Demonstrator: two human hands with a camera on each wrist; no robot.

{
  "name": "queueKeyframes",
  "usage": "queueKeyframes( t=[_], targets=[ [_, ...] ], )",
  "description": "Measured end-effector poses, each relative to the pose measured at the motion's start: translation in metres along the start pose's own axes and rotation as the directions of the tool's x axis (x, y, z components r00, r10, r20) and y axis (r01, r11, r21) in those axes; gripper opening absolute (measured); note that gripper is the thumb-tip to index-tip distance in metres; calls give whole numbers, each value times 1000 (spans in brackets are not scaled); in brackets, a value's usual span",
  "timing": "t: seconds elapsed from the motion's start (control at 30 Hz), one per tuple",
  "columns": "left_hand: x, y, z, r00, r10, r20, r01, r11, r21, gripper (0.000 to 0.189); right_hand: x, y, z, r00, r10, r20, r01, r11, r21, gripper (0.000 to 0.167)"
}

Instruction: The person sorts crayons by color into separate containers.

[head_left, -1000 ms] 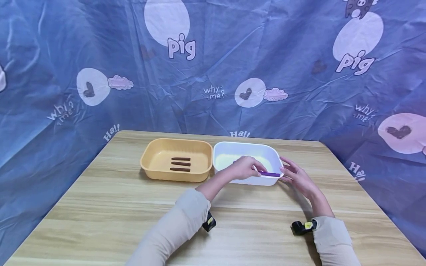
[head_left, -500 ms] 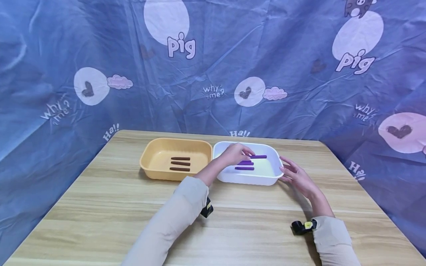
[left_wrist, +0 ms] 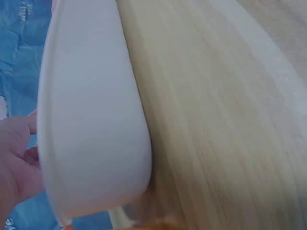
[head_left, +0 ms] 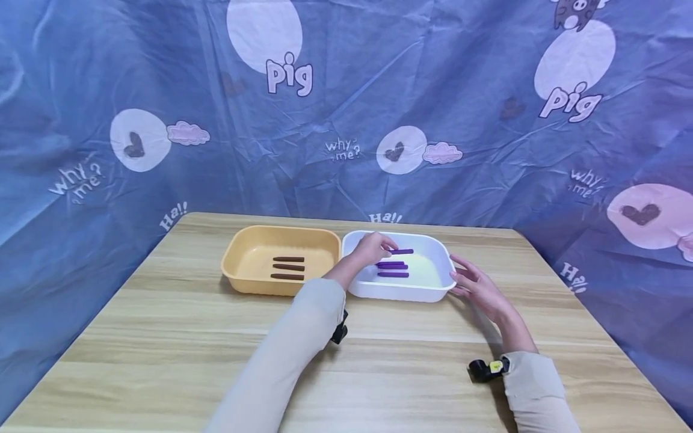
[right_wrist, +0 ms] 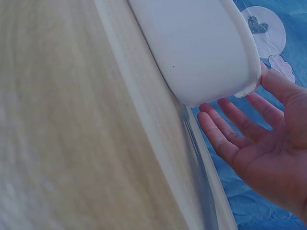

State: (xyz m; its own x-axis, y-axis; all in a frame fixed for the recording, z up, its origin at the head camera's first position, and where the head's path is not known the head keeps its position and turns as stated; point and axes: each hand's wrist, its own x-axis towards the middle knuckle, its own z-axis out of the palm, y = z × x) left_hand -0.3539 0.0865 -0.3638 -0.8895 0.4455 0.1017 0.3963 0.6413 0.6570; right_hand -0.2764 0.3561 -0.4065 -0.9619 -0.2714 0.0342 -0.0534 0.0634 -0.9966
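Note:
In the head view my left hand (head_left: 372,246) reaches over the left part of the white bin (head_left: 403,293) and pinches a purple crayon (head_left: 403,251) by its left end. Below it, several purple crayons (head_left: 393,275) lie roughly parallel on the bin's floor. The left wrist view shows the bin's outer wall (left_wrist: 96,115) hiding most of the left hand (left_wrist: 17,160). At the bin's right end, my right hand (head_left: 479,288) rests its thumb at the rim. Its fingers (right_wrist: 220,139) are loosely extended beside the outer wall in the right wrist view.
A yellow bin (head_left: 260,287) stands directly left of the white one, with three brown crayons (head_left: 288,267) lying in it. Both stand near the back of a wooden table (head_left: 390,373). A blue patterned cloth (head_left: 335,180) hangs behind and along the sides.
My left hand has moved from the white bin's front right rim, back and left over its inside, carrying the purple crayon. The right hand has stayed at the bin's right end.

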Motion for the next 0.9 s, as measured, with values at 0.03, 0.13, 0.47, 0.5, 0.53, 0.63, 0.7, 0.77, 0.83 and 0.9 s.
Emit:
queueKeyframes(
  t=[0.03,0.13,0.47,0.5,0.53,0.63,0.7,0.77,0.83,0.9],
  targets=[
    [6,-4,2,1000,-20,10,20,1000,-3,24,0,0,0,1000,0,-1,0,1000,0,62],
    [26,-24,12,1000,-24,14,25,999,-22,26,-1,1,0,1000,-2,-2,2,1000,1,61],
    [18,-21,13,993,-121,-13,120,992,-34,24,0,1,-2,1000,14,-11,-13,1000,6,61],
    [15,-20,14,993,-118,-19,117,992,-44,25,0,0,-2,1000,14,-13,-14,1000,7,62],
    [11,-18,14,993,-116,-19,115,992,-52,25,0,0,-2,1000,16,-16,-16,1000,7,62],
    [9,-19,17,991,-134,-15,133,989,-57,27,-1,-1,-1,1000,22,-16,-22,1000,10,62],
    [10,-21,21,989,-144,-17,144,989,-29,27,-1,-1,0,1000,18,-11,-18,1000,10,62],
    [12,-21,22,988,-156,-14,156,988,-5,26,-1,-2,1,1000,11,-9,-11,1000,10,62],
    [13,-22,23,987,-163,-17,163,987,8,26,0,-2,1,1000,8,-9,-8,1000,15,62],
    [13,-22,23,985,-170,-21,170,985,10,26,0,-3,1,1000,6,-11,-6,1000,16,62]
  ],
)
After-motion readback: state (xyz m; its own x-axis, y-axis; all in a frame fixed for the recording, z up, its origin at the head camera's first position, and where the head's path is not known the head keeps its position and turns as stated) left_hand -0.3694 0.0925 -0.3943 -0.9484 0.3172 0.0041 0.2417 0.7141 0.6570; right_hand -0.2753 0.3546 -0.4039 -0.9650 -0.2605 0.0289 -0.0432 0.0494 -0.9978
